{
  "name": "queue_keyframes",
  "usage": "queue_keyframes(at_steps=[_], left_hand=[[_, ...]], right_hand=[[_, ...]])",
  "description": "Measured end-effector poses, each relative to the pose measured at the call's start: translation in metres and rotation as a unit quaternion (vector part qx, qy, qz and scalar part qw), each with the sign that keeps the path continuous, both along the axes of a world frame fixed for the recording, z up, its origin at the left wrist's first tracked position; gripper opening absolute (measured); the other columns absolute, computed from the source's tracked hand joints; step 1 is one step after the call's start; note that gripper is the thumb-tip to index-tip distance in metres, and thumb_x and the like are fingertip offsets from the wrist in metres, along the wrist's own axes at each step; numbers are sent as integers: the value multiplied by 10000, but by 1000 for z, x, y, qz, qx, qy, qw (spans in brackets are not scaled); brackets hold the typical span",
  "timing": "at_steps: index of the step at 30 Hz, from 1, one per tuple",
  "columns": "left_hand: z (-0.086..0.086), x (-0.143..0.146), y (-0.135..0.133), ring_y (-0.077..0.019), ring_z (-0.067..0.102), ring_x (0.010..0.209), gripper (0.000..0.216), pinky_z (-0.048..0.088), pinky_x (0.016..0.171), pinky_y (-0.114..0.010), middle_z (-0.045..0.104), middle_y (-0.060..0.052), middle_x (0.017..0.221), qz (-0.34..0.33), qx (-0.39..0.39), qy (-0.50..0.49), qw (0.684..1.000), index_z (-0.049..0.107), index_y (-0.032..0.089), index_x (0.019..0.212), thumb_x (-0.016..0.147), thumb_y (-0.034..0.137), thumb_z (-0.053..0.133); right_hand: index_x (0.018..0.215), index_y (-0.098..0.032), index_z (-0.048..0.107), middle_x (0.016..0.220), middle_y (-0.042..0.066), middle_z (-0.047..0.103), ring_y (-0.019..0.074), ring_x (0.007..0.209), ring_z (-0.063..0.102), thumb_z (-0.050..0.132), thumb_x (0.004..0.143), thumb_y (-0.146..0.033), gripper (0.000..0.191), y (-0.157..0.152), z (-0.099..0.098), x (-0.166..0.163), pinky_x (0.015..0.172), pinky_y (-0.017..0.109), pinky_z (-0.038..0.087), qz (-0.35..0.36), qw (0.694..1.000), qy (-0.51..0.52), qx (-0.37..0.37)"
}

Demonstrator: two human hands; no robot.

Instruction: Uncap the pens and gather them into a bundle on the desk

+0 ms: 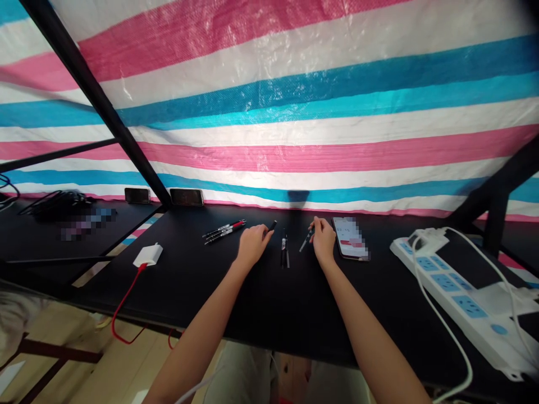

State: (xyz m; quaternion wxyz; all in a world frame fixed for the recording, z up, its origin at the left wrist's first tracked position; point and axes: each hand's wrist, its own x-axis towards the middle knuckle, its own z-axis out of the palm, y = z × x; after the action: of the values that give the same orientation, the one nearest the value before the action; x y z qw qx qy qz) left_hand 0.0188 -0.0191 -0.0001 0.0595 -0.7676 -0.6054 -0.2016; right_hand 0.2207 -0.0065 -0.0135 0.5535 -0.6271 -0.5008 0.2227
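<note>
My left hand (252, 244) rests low over the black table, its fingers closed on a short black pen part (273, 225), maybe a cap; most of it is hidden by the fingers. In my right hand (323, 240) is a slim pen (306, 241), pinched near its upper end, with its lower end angled down to the left. Between both hands lie a black pen (283, 249) and a thin dark piece (287, 258) beside it. Left of my left hand, several pens (224, 231) lie in a loose bunch, one with red on it.
A phone (350, 238) with a lit screen lies right of my right hand. Farther right is a white power strip (452, 294) with cables. On the left sits a white charger (147, 255) with a red cable (128, 300). Two dark-screened phones (186, 197) lean against the striped sheet (261, 134).
</note>
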Motion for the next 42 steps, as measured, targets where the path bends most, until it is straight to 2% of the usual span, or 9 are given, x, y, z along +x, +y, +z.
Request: queue_keyframes(at_steps=[5, 9, 16, 20, 23, 26, 35, 38, 42], left_hand=[[-5, 3, -2, -145, 517, 582, 537, 264, 541, -245, 572, -16, 589, 21, -99, -37, 994, 573, 188, 670, 823, 586, 246], [-4, 8, -6, -138, 524, 587, 544, 274, 531, -233, 586, -12, 611, -37, -133, -70, 988, 579, 187, 670, 823, 586, 241], [-3, 7, -4, -134, 539, 663, 311, 324, 655, -247, 599, 10, 681, -72, -129, -74, 986, 555, 206, 823, 869, 389, 308], [-4, -9, 2, -197, 504, 875, 174, 303, 783, -326, 581, -33, 861, 73, -32, -24, 997, 495, 200, 947, 820, 293, 421], [-8, -30, 7, -259, 442, 959, 255, 285, 798, -377, 520, -97, 998, 222, 47, 30, 973, 461, 168, 1017, 780, 260, 468], [-12, -51, 11, -272, 435, 931, 250, 281, 781, -390, 503, -115, 992, 280, 46, 66, 957, 471, 156, 1007, 775, 250, 465], [-14, -67, 13, -262, 436, 905, 170, 265, 770, -389, 568, -101, 913, 270, 6, 84, 959, 528, 160, 911, 823, 246, 411], [-9, -51, 12, -248, 447, 899, 199, 260, 779, -382, 589, -87, 907, 206, 19, 37, 978, 552, 179, 921, 832, 299, 421], [2, -17, 3, -208, 454, 910, 300, 248, 817, -358, 601, -57, 953, 90, 47, -28, 994, 513, 239, 1094, 839, 370, 423]], right_hand=[[718, -178, 573, 529, -9, 596, 73, 320, 458, 438, 800, -442, 308, -3, -8, -12, 435, 202, 370, 135, 984, -59, -102], [840, -169, 583, 545, -9, 606, 77, 330, 485, 455, 801, -375, 246, -1, -11, -15, 419, 196, 372, 171, 977, -35, -121], [807, -217, 620, 568, -32, 629, 79, 390, 499, 444, 803, -335, 212, -9, -1, -19, 510, 209, 368, 182, 961, -173, -119], [856, -232, 611, 602, -38, 643, 80, 397, 504, 414, 810, -323, 222, -9, 0, -19, 507, 209, 367, 190, 959, -165, -133], [884, -230, 604, 602, -42, 643, 76, 379, 500, 408, 806, -309, 225, -6, -2, -18, 512, 208, 381, 195, 959, -147, -143], [882, -231, 604, 601, -47, 643, 75, 381, 509, 404, 800, -298, 226, -3, -5, -17, 518, 207, 390, 201, 960, -134, -140], [854, -224, 611, 632, -43, 655, 66, 390, 516, 394, 789, -282, 233, 2, -8, -14, 517, 204, 399, 219, 963, -84, -130], [846, -213, 620, 633, -30, 653, 61, 388, 503, 415, 779, -293, 230, 3, -9, -14, 486, 195, 380, 224, 965, -50, -123], [982, -170, 595, 715, 24, 658, 69, 411, 493, 472, 751, -390, 342, 4, -6, -16, 365, 175, 280, 271, 951, 97, -114]])
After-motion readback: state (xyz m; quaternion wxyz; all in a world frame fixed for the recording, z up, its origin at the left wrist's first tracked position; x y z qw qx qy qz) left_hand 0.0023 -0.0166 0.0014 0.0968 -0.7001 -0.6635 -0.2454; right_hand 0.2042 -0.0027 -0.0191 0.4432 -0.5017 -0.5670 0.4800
